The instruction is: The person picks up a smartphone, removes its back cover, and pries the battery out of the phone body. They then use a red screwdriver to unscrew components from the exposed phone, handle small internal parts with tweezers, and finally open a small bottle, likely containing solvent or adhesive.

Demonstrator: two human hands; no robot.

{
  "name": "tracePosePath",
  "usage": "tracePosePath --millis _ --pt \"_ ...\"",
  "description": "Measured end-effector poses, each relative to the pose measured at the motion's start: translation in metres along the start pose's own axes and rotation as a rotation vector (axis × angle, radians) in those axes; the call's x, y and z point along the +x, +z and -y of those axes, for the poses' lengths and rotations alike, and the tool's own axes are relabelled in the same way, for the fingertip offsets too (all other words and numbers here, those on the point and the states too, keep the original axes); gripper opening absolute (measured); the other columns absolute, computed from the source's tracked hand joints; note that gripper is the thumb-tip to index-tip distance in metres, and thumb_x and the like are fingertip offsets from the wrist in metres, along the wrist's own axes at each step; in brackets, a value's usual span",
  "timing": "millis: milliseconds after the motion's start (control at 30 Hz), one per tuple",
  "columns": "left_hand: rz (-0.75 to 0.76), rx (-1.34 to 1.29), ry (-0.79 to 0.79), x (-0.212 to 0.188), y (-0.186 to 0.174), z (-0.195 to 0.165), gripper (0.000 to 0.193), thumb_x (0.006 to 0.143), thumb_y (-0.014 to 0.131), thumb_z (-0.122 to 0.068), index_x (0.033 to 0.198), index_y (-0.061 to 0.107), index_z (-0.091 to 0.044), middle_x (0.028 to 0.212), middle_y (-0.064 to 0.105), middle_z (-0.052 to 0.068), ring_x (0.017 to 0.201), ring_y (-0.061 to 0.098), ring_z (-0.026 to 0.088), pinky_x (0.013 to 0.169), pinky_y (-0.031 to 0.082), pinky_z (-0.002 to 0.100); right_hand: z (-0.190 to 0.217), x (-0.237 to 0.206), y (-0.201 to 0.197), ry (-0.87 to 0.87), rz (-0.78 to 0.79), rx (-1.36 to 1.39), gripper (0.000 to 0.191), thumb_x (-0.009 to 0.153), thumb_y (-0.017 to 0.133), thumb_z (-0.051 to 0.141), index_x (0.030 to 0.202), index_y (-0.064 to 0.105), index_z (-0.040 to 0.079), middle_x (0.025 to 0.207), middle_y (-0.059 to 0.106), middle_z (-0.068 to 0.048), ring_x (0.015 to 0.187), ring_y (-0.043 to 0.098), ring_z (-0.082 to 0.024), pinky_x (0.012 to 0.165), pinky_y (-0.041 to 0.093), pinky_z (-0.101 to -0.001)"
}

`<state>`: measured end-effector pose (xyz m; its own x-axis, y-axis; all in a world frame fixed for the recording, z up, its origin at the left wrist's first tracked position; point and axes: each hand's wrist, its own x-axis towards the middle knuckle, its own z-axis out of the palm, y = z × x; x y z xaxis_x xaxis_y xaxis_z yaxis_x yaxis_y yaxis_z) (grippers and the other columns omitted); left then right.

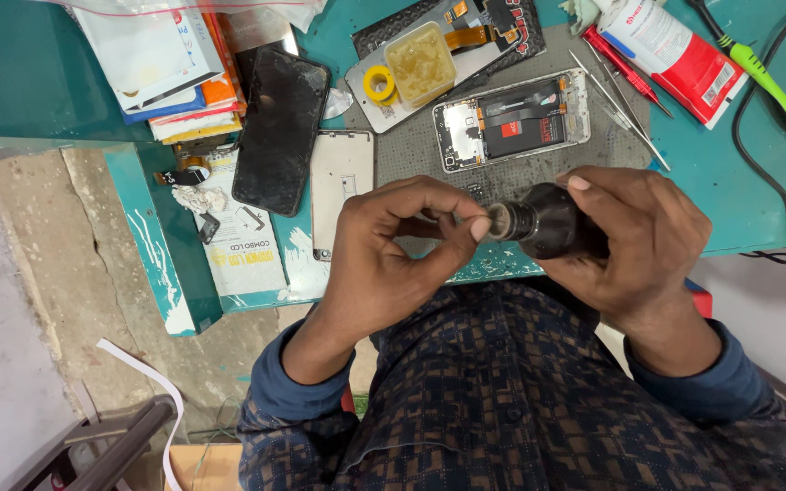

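Both hands meet: left hand [393, 245] pinching, right hand [625, 241] curled closed.

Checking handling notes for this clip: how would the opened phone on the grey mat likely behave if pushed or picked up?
The opened phone lies flat, so it would probably slide rather than roll or tip. Its exposed insides suggest it is fragile. The frame looks stiff and probably light.
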<state>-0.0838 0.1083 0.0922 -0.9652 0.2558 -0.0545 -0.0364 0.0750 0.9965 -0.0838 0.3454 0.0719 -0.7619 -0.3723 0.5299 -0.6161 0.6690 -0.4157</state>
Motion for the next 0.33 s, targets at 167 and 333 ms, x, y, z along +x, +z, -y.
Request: tracePosePath --millis 167,333 --pt "0.017 -0.054 -0.014 0.003 0.004 0.003 0.009 0.1 0.073 -0.006 0.109 0.072 -0.004 0.105 0.072 0.004 0.095 0.072 0.009 0.08 0.063 0.025 -0.004 -0.012 0.011 0.099 0.05 0.136 0.07 0.073 0.095 0.019 0.123 0.05 0.0 0.107 0.068 -0.02 0.092 0.071 -0.035 0.075 0.058 -0.0424" --pt "0.103 0.208 -0.065 0.013 0.012 0.015 0.01 0.098 0.074 -0.008 0.108 0.075 -0.006 0.103 0.077 0.004 0.086 0.076 0.013 0.071 0.059 0.026 -0.014 -0.045 0.038 0.198 0.063 0.163 0.067 0.081 0.096 0.016 0.128 0.05 0.004 0.116 0.068 -0.018 0.104 0.072 -0.036 0.081 0.059 -0.0408"
